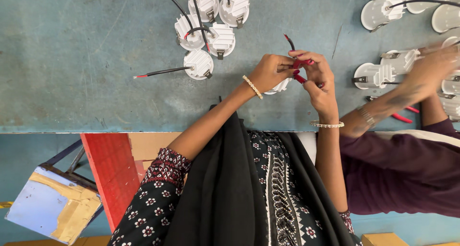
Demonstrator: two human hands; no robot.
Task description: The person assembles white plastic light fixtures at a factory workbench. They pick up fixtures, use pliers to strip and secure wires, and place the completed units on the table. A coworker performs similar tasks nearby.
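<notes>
My left hand [270,72] grips a white round lamp housing [279,86] with a finned back, mostly hidden under the fingers. My right hand [318,78] pinches the housing's red and black wires [290,41] and a small red-handled tool [300,77] between thumb and fingers. Both hands meet above the blue-grey table [86,59], close to its near edge. A beaded bracelet sits on each wrist.
Several white finned housings with wires [208,30] lie in a cluster at the upper middle. More housings [383,11] lie at the right, where another person's hand [426,71] works; red-handled pliers [400,116] lie beneath that arm. A red stand [112,169] and a taped stool [52,203] are below left.
</notes>
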